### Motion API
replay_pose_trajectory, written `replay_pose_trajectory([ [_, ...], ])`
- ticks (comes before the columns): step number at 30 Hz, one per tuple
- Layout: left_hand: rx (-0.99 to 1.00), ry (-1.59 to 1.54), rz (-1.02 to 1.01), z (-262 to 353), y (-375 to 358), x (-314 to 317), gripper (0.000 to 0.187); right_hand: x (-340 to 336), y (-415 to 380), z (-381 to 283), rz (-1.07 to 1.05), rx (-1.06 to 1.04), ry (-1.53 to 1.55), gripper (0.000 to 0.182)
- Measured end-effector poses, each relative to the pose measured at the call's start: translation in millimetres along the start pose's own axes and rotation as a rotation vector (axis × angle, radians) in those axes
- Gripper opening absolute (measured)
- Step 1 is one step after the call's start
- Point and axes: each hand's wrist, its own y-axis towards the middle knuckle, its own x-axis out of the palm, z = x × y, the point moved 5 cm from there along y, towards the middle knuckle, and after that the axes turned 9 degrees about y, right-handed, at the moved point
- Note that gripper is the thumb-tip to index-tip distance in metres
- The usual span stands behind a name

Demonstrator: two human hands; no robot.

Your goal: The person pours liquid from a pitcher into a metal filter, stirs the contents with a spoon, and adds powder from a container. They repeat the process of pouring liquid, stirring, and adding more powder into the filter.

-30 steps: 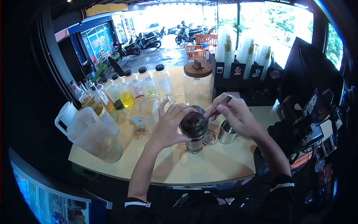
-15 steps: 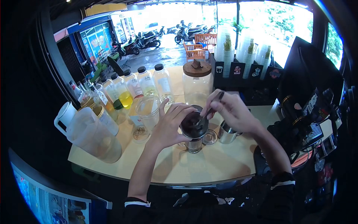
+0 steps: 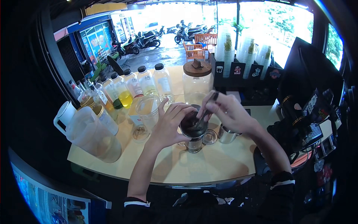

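Observation:
My left hand [image 3: 169,125] curls round the rim of a dark round cup [image 3: 191,130], thumb on the near side and fingers on the far side. That cup sits over a clear glass mug [image 3: 194,146] on the counter. My right hand [image 3: 225,111] is closed round a dark-handled spoon [image 3: 213,98], whose lower end dips inside the cup and is slightly blurred. Dark contents show in the cup. Right beside the mug lie a small round lid [image 3: 209,137] and a steel jug [image 3: 226,135], the jug partly behind my right wrist.
A clear plastic tub [image 3: 147,108] and a small dish [image 3: 140,133] stand left of my left hand. Farther left are a large plastic pitcher [image 3: 95,138] and several bottles [image 3: 126,99]. A wooden-lidded glass jar [image 3: 198,87] and stacked cups [image 3: 225,46] stand behind.
My right hand and the spoon have shifted slightly left in a stirring motion. My left hand and the cup stay almost in place.

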Motion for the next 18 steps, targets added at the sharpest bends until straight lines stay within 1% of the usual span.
replay_pose_trajectory([
  [2,-0.004,-0.01,0.008,-0.7,-0.3,-0.6,0.087,-11.6,1.5,-0.3,0.118,-0.012,0.051,0.017],
  [4,-0.004,-0.006,0.013,-0.7,-1.0,-2.6,0.087,-7.5,-0.6,0.9,0.102,-0.005,0.087,0.017],
  [6,-0.006,0.001,0.013,0.1,-1.0,-0.8,0.087,5.3,-3.4,-2.9,0.034,0.014,0.035,0.017],
  [8,-0.006,0.009,0.008,1.0,-1.1,0.0,0.087,5.3,-3.1,-0.8,0.024,-0.017,-0.001,0.016],
  [10,-0.025,-0.002,0.002,0.0,-0.3,-0.8,0.086,-4.4,-2.2,4.8,0.133,-0.004,0.037,0.015],
  [14,-0.015,0.009,0.003,0.1,-1.2,-0.7,0.085,3.5,-7.3,-0.2,0.075,0.005,0.069,0.014],
  [16,-0.019,-0.022,0.013,0.3,-1.2,-0.9,0.084,0.6,-9.2,-5.0,0.129,-0.042,0.096,0.015],
  [17,-0.018,-0.022,0.012,0.9,-0.9,-1.5,0.084,-1.0,-10.7,-7.2,0.14,-0.044,0.179,0.014],
  [18,-0.017,-0.027,0.026,1.6,-0.7,-3.6,0.083,-0.6,-11.0,-9.0,0.141,-0.044,0.18,0.014],
])
